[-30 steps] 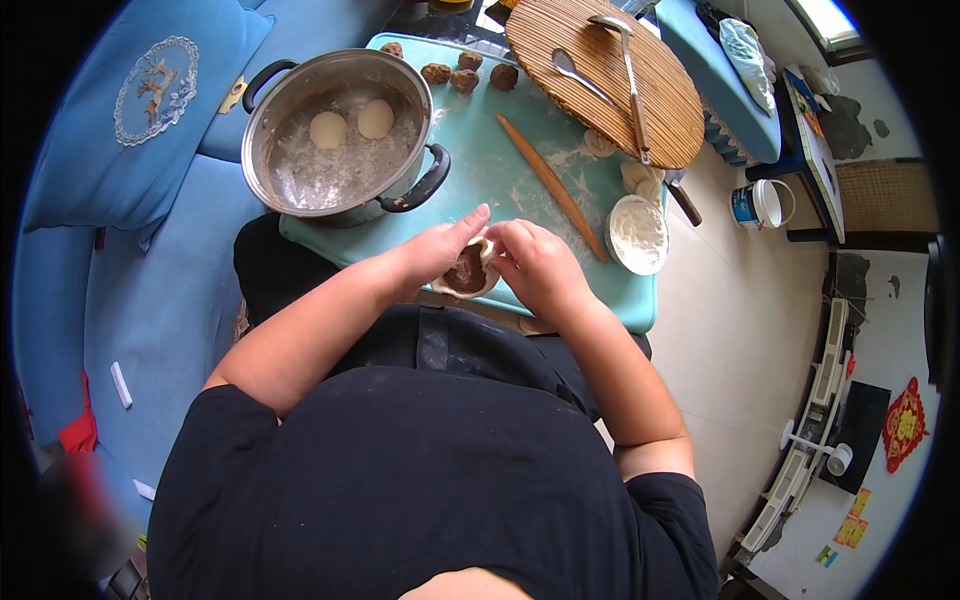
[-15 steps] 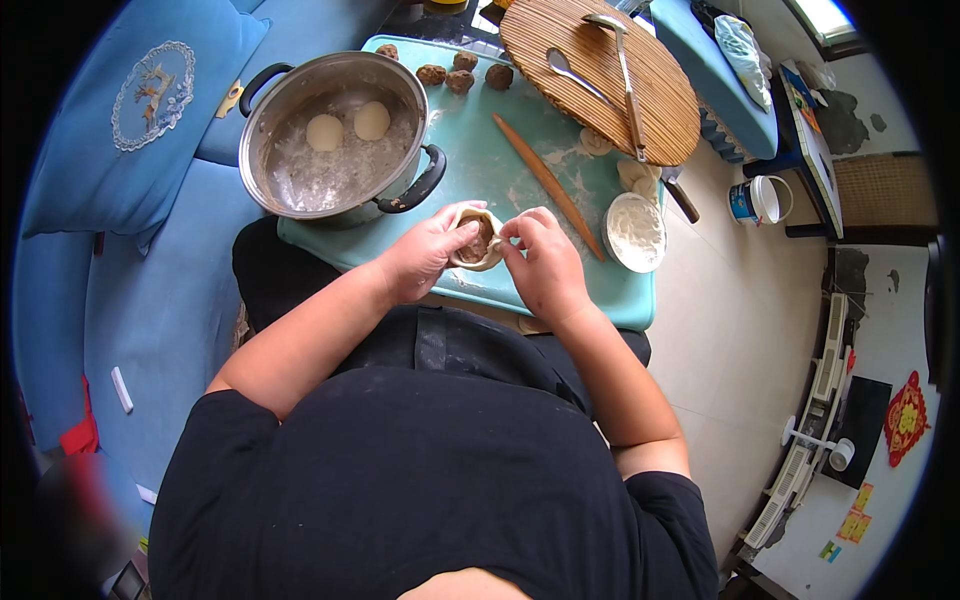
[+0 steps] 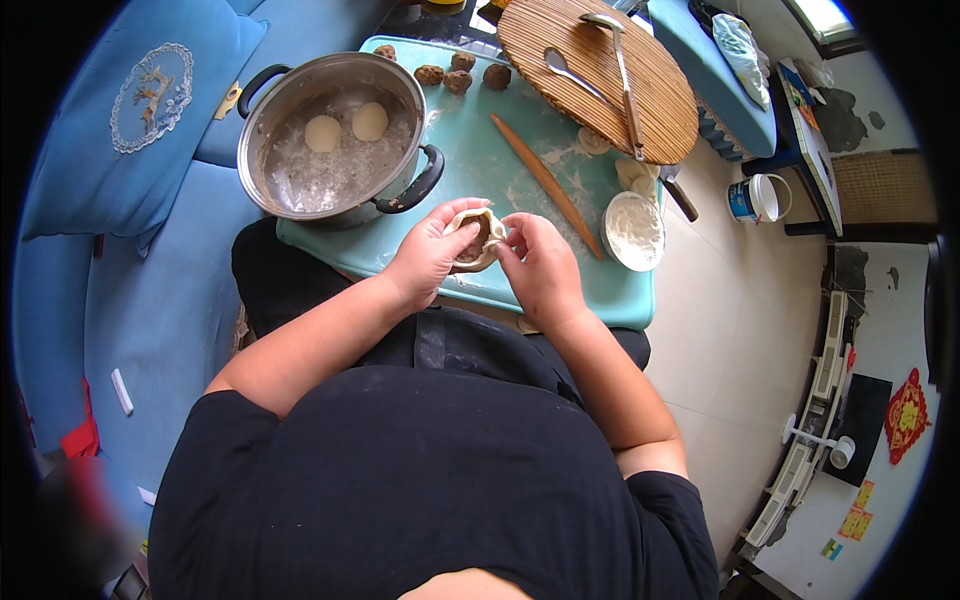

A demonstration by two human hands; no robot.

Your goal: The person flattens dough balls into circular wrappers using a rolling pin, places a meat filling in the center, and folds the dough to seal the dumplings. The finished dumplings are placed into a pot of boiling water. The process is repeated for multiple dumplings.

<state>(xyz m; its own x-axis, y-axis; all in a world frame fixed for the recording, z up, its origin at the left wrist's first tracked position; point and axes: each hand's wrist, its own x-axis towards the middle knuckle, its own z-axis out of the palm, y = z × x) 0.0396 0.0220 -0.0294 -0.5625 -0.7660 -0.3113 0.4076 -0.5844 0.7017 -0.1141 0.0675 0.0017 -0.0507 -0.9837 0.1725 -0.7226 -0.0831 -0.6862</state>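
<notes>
Two bare hands meet in my head view, just over the near edge of the green table. I see the left hand wrapped around a cup of dough, its thumb over the brown filling inside. From here, the right hand shows its thumb and fingers pinched narrow on the dough's right rim. I make out the pot to the left, the rolling pin beyond the right hand, and five brown balls near the far edge
</notes>
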